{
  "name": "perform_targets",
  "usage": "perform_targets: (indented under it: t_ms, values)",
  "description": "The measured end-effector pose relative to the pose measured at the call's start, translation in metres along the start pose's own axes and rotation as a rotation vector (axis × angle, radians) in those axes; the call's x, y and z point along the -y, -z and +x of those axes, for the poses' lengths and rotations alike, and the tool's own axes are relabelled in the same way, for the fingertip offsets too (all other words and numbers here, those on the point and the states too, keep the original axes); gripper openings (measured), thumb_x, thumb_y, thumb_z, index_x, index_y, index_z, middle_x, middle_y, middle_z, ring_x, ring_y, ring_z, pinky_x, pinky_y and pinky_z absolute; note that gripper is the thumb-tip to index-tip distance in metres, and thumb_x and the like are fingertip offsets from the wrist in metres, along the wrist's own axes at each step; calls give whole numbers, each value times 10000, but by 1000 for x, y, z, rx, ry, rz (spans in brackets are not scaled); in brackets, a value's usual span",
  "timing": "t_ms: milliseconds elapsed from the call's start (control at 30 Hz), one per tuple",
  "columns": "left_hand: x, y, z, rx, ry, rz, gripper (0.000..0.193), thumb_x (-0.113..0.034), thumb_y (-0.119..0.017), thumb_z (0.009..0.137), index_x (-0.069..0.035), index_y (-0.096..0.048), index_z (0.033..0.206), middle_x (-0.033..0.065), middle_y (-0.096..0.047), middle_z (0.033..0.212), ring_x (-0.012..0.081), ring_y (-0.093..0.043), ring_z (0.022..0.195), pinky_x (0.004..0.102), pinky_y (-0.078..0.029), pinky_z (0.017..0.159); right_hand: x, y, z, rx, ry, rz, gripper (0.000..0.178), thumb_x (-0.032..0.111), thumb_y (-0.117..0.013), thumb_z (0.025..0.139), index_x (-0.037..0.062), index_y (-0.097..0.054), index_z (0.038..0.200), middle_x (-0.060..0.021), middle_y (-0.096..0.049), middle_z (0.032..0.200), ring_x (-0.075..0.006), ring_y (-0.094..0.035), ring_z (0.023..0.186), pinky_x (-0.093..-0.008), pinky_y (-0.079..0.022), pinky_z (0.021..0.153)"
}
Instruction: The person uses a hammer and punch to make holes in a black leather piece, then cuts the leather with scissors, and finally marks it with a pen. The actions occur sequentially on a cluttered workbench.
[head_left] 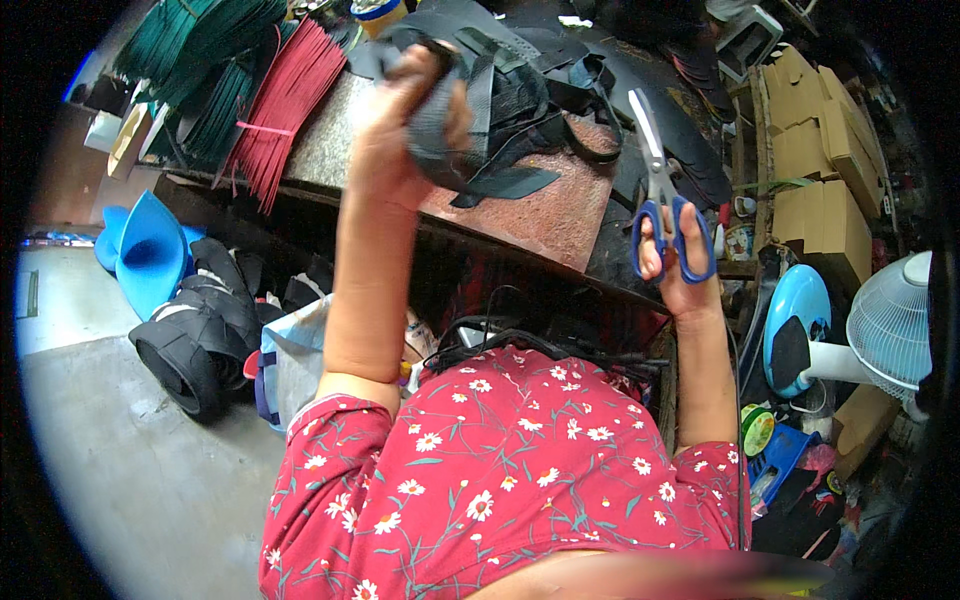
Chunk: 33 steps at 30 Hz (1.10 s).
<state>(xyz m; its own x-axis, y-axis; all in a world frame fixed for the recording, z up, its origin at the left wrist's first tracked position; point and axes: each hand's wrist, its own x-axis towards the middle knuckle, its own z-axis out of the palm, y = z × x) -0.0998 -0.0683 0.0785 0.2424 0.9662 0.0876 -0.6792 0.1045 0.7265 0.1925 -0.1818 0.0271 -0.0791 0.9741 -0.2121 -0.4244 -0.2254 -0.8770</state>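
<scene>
Left hand (395, 135), blurred, seemingly gripped a dark strip (430, 142) above the bench (550, 222). Right hand (692, 288) gripped blue-handled scissors (657, 182), blades up, near dark scraps (525, 100). A careless leftward swing risked snagging scraps or nicking the other hand.

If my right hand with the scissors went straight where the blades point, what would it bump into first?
Maybe the dark sheet material just past the tips of the scissors in your right hand, though depth is unclear here.
</scene>
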Motion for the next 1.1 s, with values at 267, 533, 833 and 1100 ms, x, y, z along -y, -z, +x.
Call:
perform_targets:
  t_ms: [267,533,833,1100]
  values:
    - [-23,80,64,-179,155,1579,351,-390,-719,822,-44,-701,883,103,-695,780,210,-684,773,343,-533,704,-5,2,-4,-29,58,-247,569,546,-539,938,-21,-596,939,-67,-577,608,-126,-554,513,-240,-439,519]
    - [-11,63,65,-478,-405,2438,348,-403,-737,779,-116,-640,951,118,-638,963,332,-628,953,428,-540,699,-3,12,-13,-135,26,-260,568,551,-530,941,-14,-593,930,-66,-581,594,-129,-553,512,-231,-423,522]
    - [90,-32,95,396,-773,2144,241,-321,-728,767,-93,-733,845,91,-658,880,308,-587,949,411,-510,796,-3,14,-22,-95,50,-158,587,578,-483,951,2,-590,992,-76,-596,653,-153,-580,578,-263,-457,563]
    - [85,-50,98,357,-866,1763,156,-203,-685,745,-89,-736,838,89,-696,825,307,-621,866,428,-505,774,7,3,9,168,-160,-94,773,753,-390,880,24,-569,1062,-113,-659,766,-203,-638,714,-281,-483,716]
